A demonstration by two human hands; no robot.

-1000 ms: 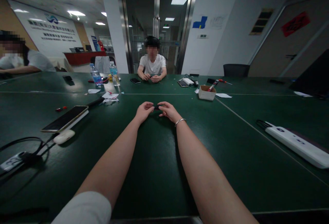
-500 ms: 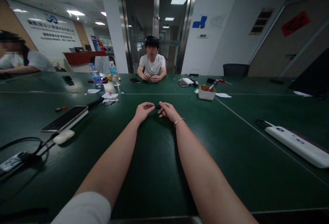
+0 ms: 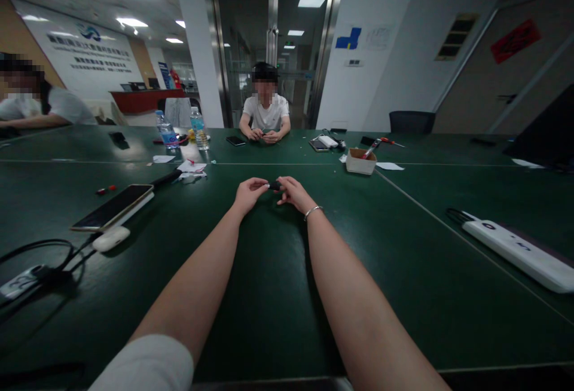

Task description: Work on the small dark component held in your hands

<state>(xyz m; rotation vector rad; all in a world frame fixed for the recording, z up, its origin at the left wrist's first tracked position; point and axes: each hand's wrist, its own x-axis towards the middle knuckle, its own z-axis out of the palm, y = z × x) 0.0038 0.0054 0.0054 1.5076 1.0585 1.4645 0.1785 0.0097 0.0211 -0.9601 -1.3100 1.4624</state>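
Between my two hands is a small black piece point(image 3: 274, 186) with a silvery end on its left; it is too small for me to tell its kind. My left hand point(image 3: 249, 194) pinches the silvery end between thumb and fingers. From the other side, my right hand point(image 3: 293, 193) grips the black end, its lower fingers curled beneath. Both hands are just above the dark green table point(image 3: 273, 295), arms stretched forward. A silver bracelet point(image 3: 313, 213) circles my right wrist.
Left of my arms lie a phone point(image 3: 114, 207), a white rounded case point(image 3: 112, 238) and cables. Two bottles point(image 3: 200, 131) stand farther back. A small box point(image 3: 361, 162) holds a pen-like item. At right is a white power strip point(image 3: 518, 250). Across the table sits a person point(image 3: 266, 113).
The black piece shows slightly more between my fingers, and my right fingers have shifted a little around it. My arms have hardly moved.
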